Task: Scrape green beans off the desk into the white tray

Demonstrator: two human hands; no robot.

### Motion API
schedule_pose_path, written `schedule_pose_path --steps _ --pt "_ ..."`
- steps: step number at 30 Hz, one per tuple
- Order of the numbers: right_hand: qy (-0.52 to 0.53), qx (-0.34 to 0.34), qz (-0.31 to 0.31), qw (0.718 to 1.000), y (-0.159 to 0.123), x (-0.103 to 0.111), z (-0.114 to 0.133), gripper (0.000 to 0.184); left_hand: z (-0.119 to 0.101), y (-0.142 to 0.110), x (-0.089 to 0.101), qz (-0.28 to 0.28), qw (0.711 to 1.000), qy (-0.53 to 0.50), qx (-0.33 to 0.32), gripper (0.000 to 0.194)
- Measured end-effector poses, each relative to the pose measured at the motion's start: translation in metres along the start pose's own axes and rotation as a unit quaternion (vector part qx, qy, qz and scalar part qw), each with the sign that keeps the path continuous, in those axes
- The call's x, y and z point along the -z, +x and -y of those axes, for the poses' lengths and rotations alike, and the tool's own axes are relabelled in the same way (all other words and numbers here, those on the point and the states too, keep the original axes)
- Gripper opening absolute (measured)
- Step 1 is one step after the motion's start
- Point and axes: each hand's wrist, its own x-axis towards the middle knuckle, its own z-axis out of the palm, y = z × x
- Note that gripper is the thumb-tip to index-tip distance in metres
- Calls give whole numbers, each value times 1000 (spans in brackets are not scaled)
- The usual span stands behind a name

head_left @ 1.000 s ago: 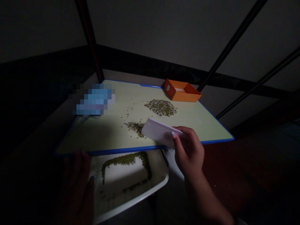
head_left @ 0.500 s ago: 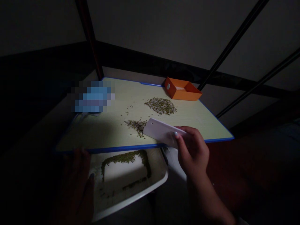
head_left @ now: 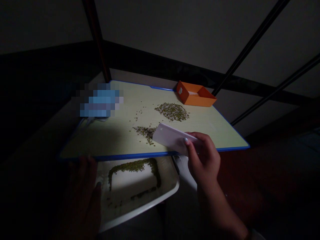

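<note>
My right hand (head_left: pixel 203 160) grips a flat white plastic scraper (head_left: pixel 172 138) with a small hole near its far corner. The scraper's left end touches a small pile of green seeds (head_left: pixel 145 131) near the front of a pale board (head_left: pixel 120 143) with a blue rim. A larger seed pile (head_left: pixel 172 111) lies farther back. Below the board's front edge sits a white tray (head_left: pixel 172 191) with green seeds (head_left: pixel 132 165) along its inner sides. My left hand (head_left: pixel 85 190), deep in shadow, lies at the tray's left end, fingers stretched toward the board's edge and thumb apart.
An orange open box (head_left: pixel 200 100) stands at the board's back right corner. A blurred-out blue object (head_left: pixel 102 101) is at the back left, with a pale cord beside it. Loose seeds are scattered between the piles. Dark-framed wall panels rise behind the board.
The view has shifted slightly. My right hand and the scraper stay almost in place against the small pile, and my left hand remains by the tray.
</note>
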Motion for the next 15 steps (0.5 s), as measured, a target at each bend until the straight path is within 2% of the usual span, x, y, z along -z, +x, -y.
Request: schedule_pose_path --steps 5,15 --pt "1 2 10 1000 1 -2 2 16 -1 0 2 -7 1000 4 -14 66" --pt "9 -10 17 1000 -2 2 1 14 -3 -1 3 1 1000 -4 5 66"
